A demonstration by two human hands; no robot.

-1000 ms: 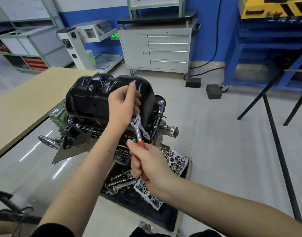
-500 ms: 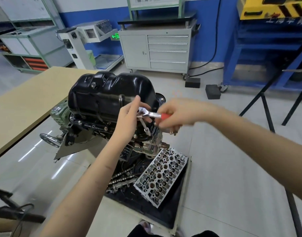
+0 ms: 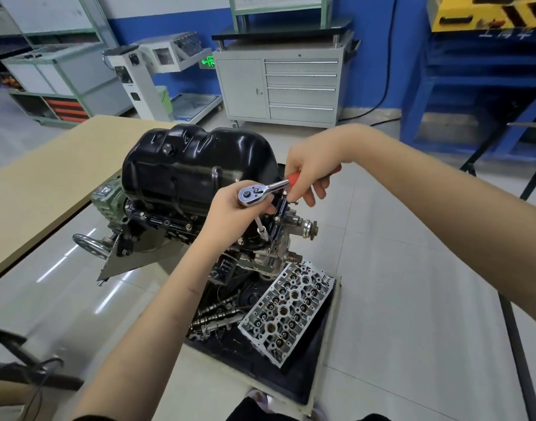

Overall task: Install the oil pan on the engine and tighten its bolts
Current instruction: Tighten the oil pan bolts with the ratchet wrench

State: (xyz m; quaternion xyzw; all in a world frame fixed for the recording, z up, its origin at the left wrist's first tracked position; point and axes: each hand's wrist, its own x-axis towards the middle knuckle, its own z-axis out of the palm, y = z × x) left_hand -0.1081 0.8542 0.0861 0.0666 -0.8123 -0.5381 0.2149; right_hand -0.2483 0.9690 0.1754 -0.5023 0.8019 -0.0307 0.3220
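Nearest us, at 6 o'clock, the bare aluminium cylinder head point(image 3: 286, 314) lies face-up on a dark floor tray point(image 3: 315, 387), with steel camshafts point(image 3: 218, 311) loose beside it at 9 o'clock.

Above the tray, the left hand point(image 3: 230, 212) wraps its fingers round the chrome ratchet wrench with a red handle point(image 3: 262, 191) just under the ratchet head, steadying the thin extension bar point(image 3: 260, 227) that runs down to a bolt on the pan flange. At 3 o'clock of it the right hand point(image 3: 309, 174) has its grip closed round the red handle.

Change: a second ago the handle pointed toward us, near 6 o'clock of the ratchet head; half a second ago it pointed to 3 o'clock; now it sits near 2 o'clock, the right forearm reaching in from the right. We read this as one tightening swing on the same bolt, nearing the end of its arc. The left hand has stayed on the ratchet head throughout.

The glossy black stamped-steel oil pan point(image 3: 196, 165) sits seated on the upturned grey engine block point(image 3: 157, 226), flange bolts point(image 3: 187, 227) visible along the near edge. Judgement: installation done, tightening under way; we cannot tell how many bolts are torqued.

Further off, at 9 o'clock, a tan wooden bench point(image 3: 48, 183); at 12 o'clock, a grey steel drawer cabinet point(image 3: 278, 89).
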